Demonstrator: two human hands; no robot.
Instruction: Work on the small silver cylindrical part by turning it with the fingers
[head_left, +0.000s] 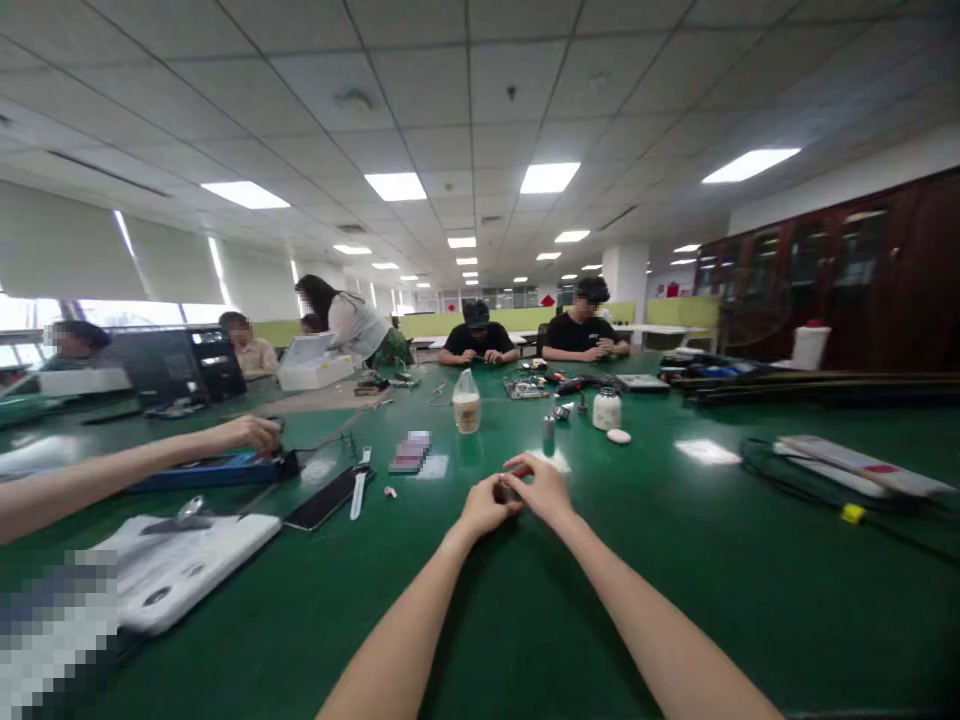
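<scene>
Left hand: fingers bent around a small dark item, grasping it.
Right hand: fingers arched in from the other side, tips at the item; whether they grip it too, I cannot tell.
Item's place: between the fingers of both hands, mostly covered, so its shape cannot be made out.
Surface: glossy green, under the fingers and spreading out on every side.
Grey cylinder: upright, a little beyond the right fingers.
White jar: farther out and to the right of the fingers, with a white disc just beside it on the near side.
Bagged cup: beyond the left fingers, its clear bag drawn up to a peak.
Pinkish pack: left of the fingers and farther out, a small pink piece nearer in.
White strap: left of the fingers, next to a dark flat slab.
Co-worker's hand: well left of the fingers, at a blue case.
Black cable: well right of the fingers, bearing a yellow tag.
</scene>
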